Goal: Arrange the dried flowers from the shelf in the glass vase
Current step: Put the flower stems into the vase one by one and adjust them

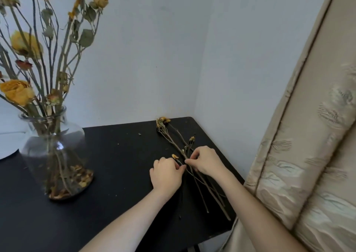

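A clear glass vase (53,151) stands at the left of a black table (119,174), holding several dried yellow flowers (18,91) on tall stems, with fallen petals at its bottom. A few loose dried stems (202,182) lie on the table's right part, their yellow heads (162,121) toward the wall corner. My left hand (166,173) pinches a thin stem at its fingertips. Just to its right, my right hand (205,160) pinches the same bundle of stems, fingers curled over it. Both hands rest low on the table.
A beige patterned curtain (308,136) hangs close along the table's right edge. Pale walls meet in a corner behind the table. A white round object (7,146) sits at the far left behind the vase. Small dry crumbs dot the tabletop.
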